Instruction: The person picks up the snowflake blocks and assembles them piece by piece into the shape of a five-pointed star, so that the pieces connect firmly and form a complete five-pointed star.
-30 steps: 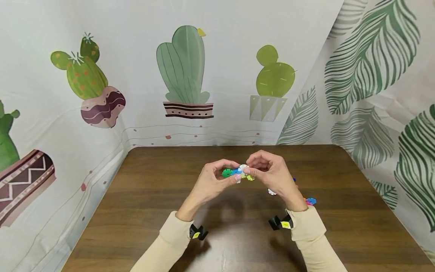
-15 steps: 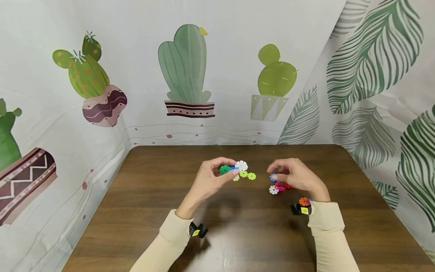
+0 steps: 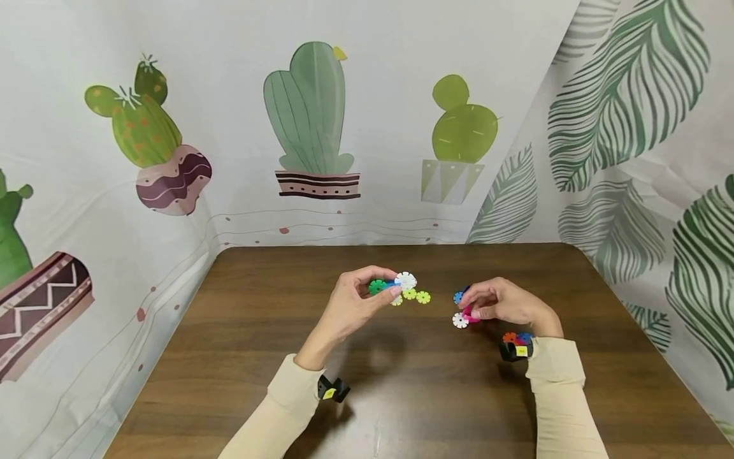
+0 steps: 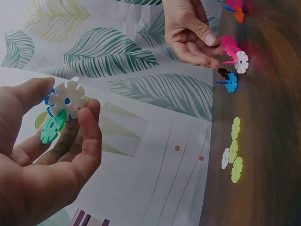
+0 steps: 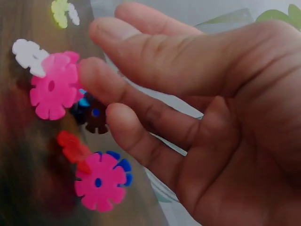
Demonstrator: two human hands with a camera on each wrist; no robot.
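Observation:
My left hand (image 3: pixel 358 299) pinches a few joined plastic snowflake discs above the table. A white disc (image 4: pixel 67 100) and a green disc (image 4: pixel 52 129) show clearly, with blue partly covered by the fingers. On the right, my right hand (image 3: pixel 510 307) hovers beside a pink snowflake disc (image 5: pixel 56 87) joined to a white one (image 3: pixel 460 320). Its thumb and fingertips are apart in the right wrist view, and nothing is seen gripped between them. A fingertip appears close to the pink disc's edge; whether it touches, I cannot tell.
Yellow-green discs (image 4: pixel 236 146) with a small white disc (image 4: pixel 225 158) lie on the brown table (image 3: pixel 258 357). A blue disc (image 4: pixel 231 82) and a brown disc (image 5: pixel 96 117) lie near the pink piece. An orange disc (image 3: pixel 510 338) sits by the right wrist.
My right hand has let go of the joined discs and moved right, then slightly down from the blue disc to the pink one. My left hand still holds its discs, almost unmoved.

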